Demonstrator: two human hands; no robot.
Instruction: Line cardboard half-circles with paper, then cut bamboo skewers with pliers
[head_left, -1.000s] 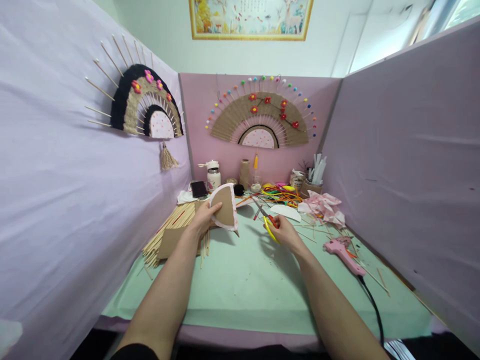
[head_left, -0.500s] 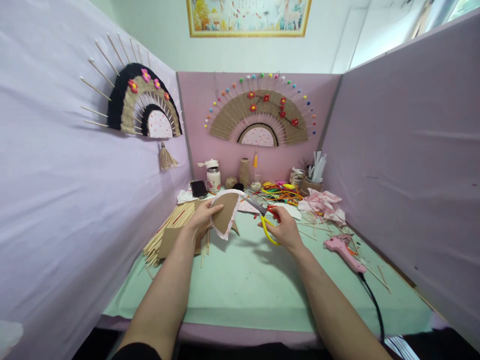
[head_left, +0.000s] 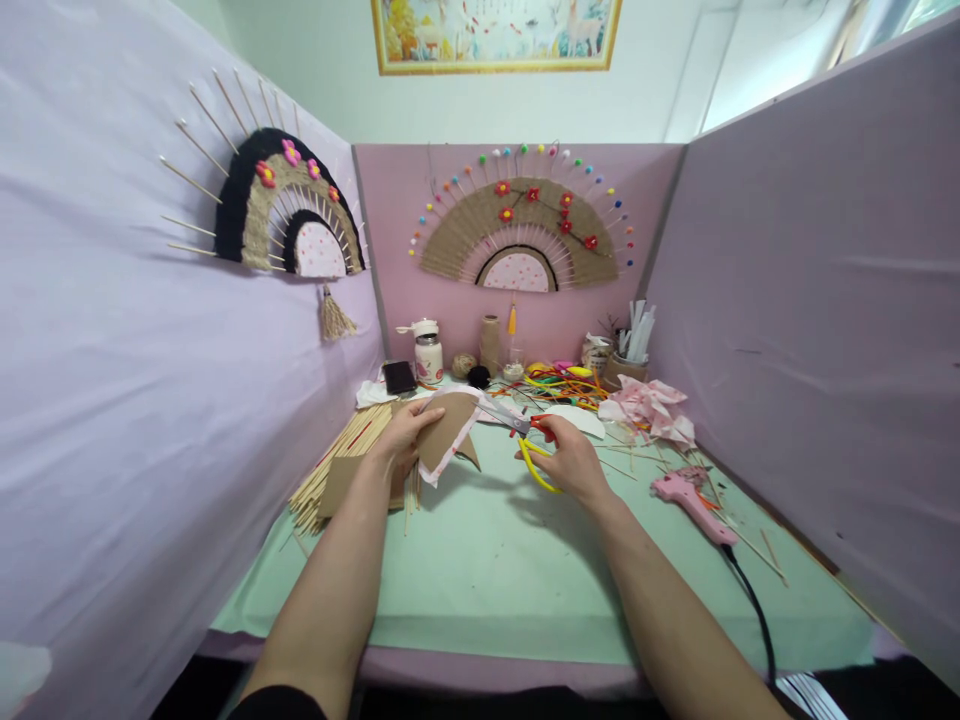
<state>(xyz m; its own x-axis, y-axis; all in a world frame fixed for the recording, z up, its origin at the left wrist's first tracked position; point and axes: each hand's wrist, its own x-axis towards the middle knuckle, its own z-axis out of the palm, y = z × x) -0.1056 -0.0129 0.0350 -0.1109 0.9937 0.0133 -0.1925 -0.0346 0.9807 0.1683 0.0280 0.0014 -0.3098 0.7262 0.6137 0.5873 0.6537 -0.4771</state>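
My left hand grips a half-round piece of brown cardboard, thumb on its face. Pale patterned fabric or paper shows as a border around the cardboard's edge. My right hand has its fingers in the yellow and red handles of a pair of scissors. The blades point left and their tips meet the border near the top right corner of the cardboard. Whether the blades are cutting there is too small to tell. Under my left hand lie bamboo sticks and another cardboard piece.
A pink glue gun with a black cord lies at the right. Crumpled pink paper, coloured pipe cleaners and a white bottle stand or lie farther back. Decorated fans hang on the partition walls.
The cardboard piece has tilted and its lower corner has swung left and down. The scissors stay at its upper right edge, with their blades shifted slightly.
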